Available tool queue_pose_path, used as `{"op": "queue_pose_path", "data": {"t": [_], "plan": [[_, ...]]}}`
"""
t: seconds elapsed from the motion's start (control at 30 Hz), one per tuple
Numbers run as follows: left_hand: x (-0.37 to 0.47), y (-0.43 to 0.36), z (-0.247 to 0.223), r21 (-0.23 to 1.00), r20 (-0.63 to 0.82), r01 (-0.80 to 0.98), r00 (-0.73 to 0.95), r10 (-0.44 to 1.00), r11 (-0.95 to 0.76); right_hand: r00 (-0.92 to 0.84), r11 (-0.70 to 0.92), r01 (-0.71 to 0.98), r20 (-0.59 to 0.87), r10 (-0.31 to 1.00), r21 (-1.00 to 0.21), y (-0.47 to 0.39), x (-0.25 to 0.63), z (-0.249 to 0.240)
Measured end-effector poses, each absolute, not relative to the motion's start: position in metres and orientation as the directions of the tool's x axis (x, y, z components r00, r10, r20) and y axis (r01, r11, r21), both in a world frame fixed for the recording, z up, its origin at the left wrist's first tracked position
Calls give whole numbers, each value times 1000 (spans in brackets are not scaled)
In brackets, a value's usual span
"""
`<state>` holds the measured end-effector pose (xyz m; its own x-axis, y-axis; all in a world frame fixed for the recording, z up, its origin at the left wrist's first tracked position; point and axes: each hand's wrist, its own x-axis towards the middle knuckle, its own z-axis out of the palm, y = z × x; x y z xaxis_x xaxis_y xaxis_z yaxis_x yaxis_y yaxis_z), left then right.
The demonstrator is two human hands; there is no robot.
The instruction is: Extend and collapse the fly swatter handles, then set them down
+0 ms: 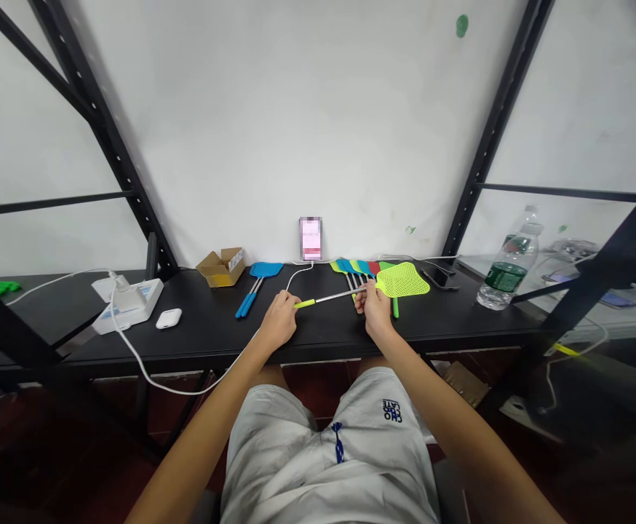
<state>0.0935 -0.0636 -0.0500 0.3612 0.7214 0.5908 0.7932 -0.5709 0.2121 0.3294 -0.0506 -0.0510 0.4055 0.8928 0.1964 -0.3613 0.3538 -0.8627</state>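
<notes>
A yellow-green fly swatter point(404, 281) with a perforated head and a metal rod is held level above the black table. My left hand point(279, 319) is closed around its yellow-green handle end. My right hand point(375, 307) grips it where the rod meets the head. Behind my right hand lies a fanned row of fly swatters point(360, 267) in green, blue, yellow and red, partly hidden by the hand and the held one. To the left of my left hand, blue fly swatters point(266, 269) lie together, their blue handles pointing toward me.
An upright phone point(311, 239) leans on the wall with a cable plugged in. An open cardboard box point(222, 268), a white earphone case point(169, 319) and a power strip point(132, 306) are on the left. On the right are a dark phone point(440, 277) and plastic bottles point(508, 271). Black shelf posts flank the table point(318, 331).
</notes>
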Motion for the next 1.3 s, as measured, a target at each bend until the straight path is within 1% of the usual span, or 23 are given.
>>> {"op": "queue_pose_path", "data": {"t": [0.1,0.17,0.5,0.63,0.77,0.87,0.93,1.03,1.1,1.17,1.3], "plan": [[93,-64,-50,274,585,747,371,721,-606,403,356,-370,198,894,-858,-50,330,-52],[93,-64,-50,294,577,730,379,723,-617,392,355,-379,199,898,-854,-50,331,-51],[93,-65,-49,315,566,691,413,714,-650,368,359,-375,218,904,-855,-50,330,-52],[100,-72,-46,346,551,657,436,712,-670,276,323,-411,221,935,-852,-53,327,-49],[114,-85,-37,393,532,607,463,709,-691,174,271,-392,218,960,-879,-56,323,-49],[123,-96,-30,480,447,573,491,748,-664,46,218,-373,216,975,-902,-59,321,-49],[126,-101,-26,594,349,518,523,778,-615,-69,168,-360,206,976,-918,-61,320,-49],[130,-106,-25,784,172,419,564,808,-458,-228,87,-343,173,958,-935,-65,319,-47],[131,-106,-25,862,100,359,571,815,-357,-303,50,-345,162,939,-937,-68,319,-45],[133,-105,-27,898,86,314,559,825,-307,-306,51,-354,167,937,-934,-68,318,-44],[136,-105,-29,894,131,316,494,860,-317,-73,157,-333,192,979,-930,-65,318,-46]]}}
